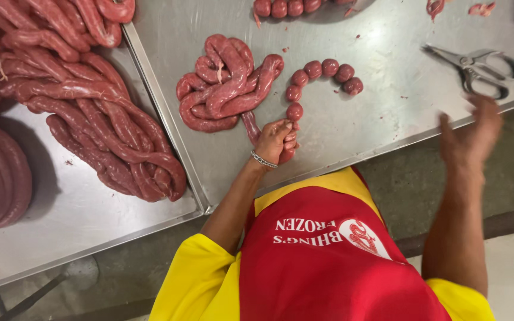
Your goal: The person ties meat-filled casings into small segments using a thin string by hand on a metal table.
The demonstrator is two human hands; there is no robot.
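My left hand (pixel 276 141), with a bracelet on the wrist, is closed around a raw red sausage rope (pixel 224 86) near the front edge of a steel table (pixel 352 137). From the hand a chain of small round tied links (pixel 322 74) curves up and to the right. The untied rope lies coiled just left of it. My right hand (pixel 474 131) hovers blurred over the table's front edge, fingers spread and holding nothing, just below a pair of steel scissors (pixel 477 70).
A second steel tray (pixel 78 220) on the left holds a big heap of long sausage ropes (pixel 84 101). More round links (pixel 287 7) lie at the top edge. Small meat scraps (pixel 483 8) sit at the top right. Concrete floor shows below.
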